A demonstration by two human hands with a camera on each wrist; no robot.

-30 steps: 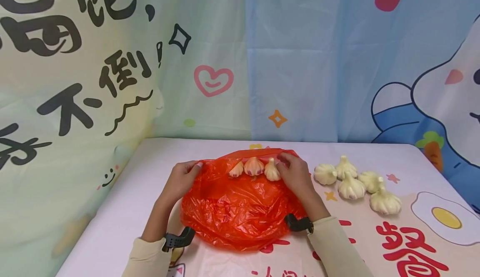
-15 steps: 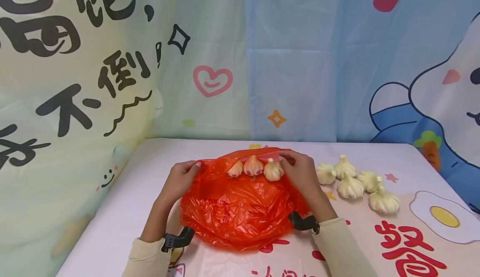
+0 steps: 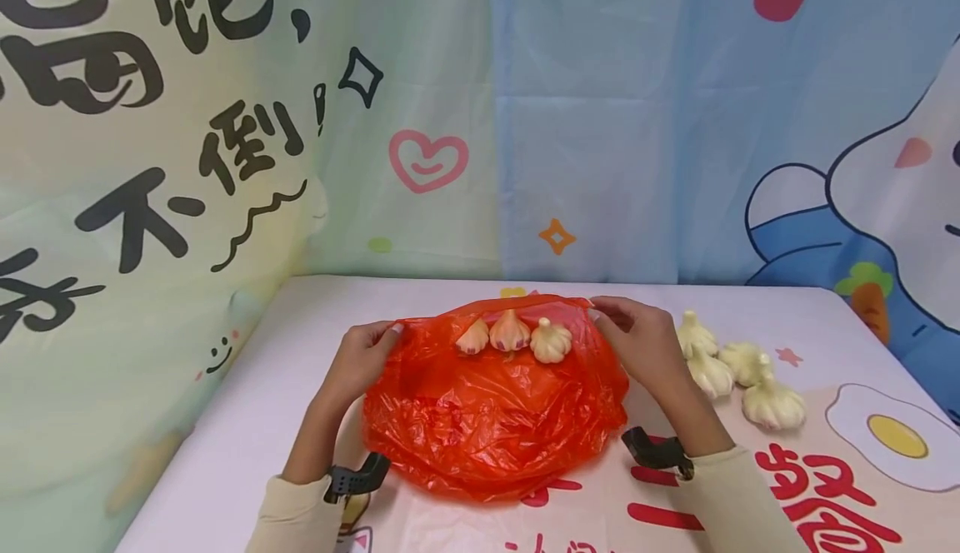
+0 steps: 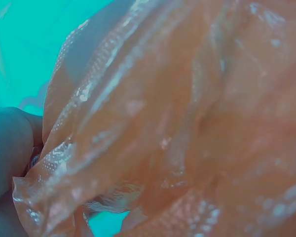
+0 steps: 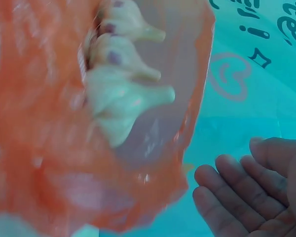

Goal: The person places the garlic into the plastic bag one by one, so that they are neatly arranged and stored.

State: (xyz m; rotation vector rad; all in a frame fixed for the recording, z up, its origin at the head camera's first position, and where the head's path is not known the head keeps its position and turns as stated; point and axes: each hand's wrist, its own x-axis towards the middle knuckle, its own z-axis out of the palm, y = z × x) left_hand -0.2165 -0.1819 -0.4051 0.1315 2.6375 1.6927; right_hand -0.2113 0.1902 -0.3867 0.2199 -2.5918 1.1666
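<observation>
A red plastic bag lies on the table, its mouth spread at the far side. My left hand pinches the bag's left rim between thumb and fingers; the left wrist view is mostly filled by crinkled plastic. Inside the mouth sit three garlic bulbs in a row: a purplish one, another purplish one and a whiter one. My right hand is just beyond the bag's right rim, holding nothing. In the right wrist view, its fingers are loosely extended, apart from the bag.
Several white garlic bulbs stand on the table to the right, partly behind my right hand. The printed tablecloth reaches back to a hanging cloth backdrop.
My right hand has drawn away from the rightmost bulb in the bag and moved right, covering part of the garlic group. The left hand keeps its grip on the rim.
</observation>
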